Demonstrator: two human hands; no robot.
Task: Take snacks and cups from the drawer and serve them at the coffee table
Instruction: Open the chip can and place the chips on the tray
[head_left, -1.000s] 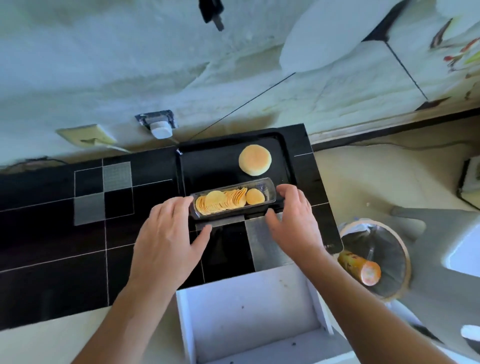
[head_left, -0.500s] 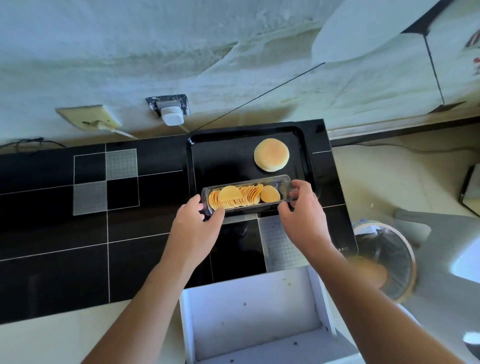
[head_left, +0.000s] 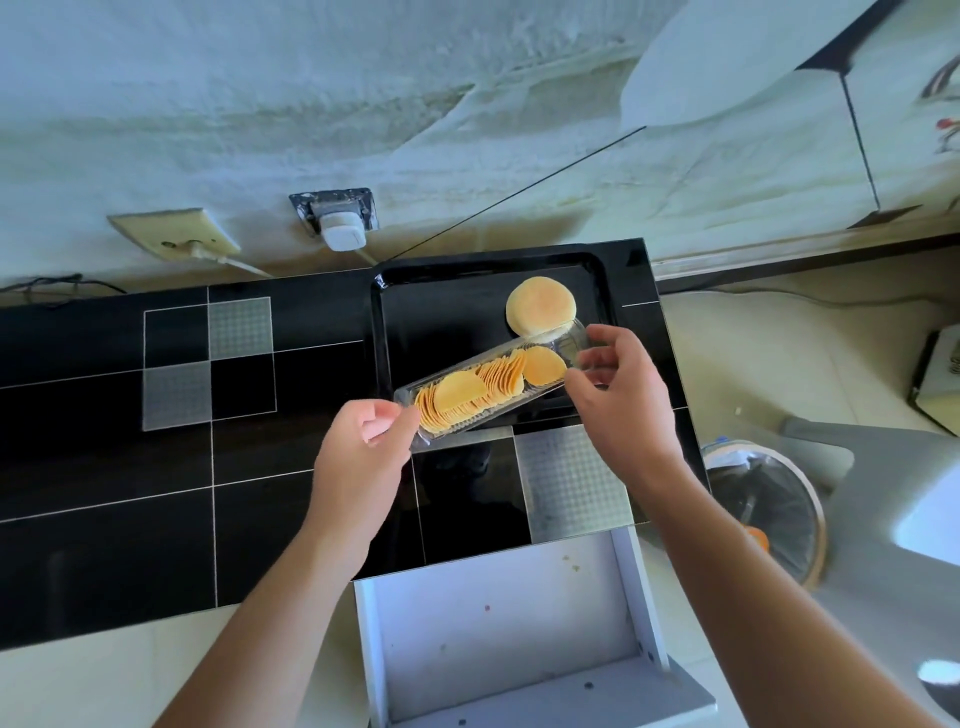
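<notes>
A clear plastic tray of stacked chips (head_left: 488, 387) is held over the front edge of a black serving tray (head_left: 384, 332), tilted with its right end farther back. My left hand (head_left: 363, 447) pinches its left end. My right hand (head_left: 623, 400) grips its right end. A round bun (head_left: 540, 312) lies on the black serving tray just behind the chips. The white drawer (head_left: 498, 623) stands open below, with only crumbs on its floor.
The black tiled cabinet top (head_left: 130, 441) stretches to the left. A wall socket with a white plug (head_left: 340, 228) sits behind it. On the right a lined waste bin (head_left: 769, 499) holds an orange can, beside a grey seat (head_left: 883, 519).
Both hands have lifted and turned the chip tray, swinging its right end back toward the bun. The view has shifted a little to the left.
</notes>
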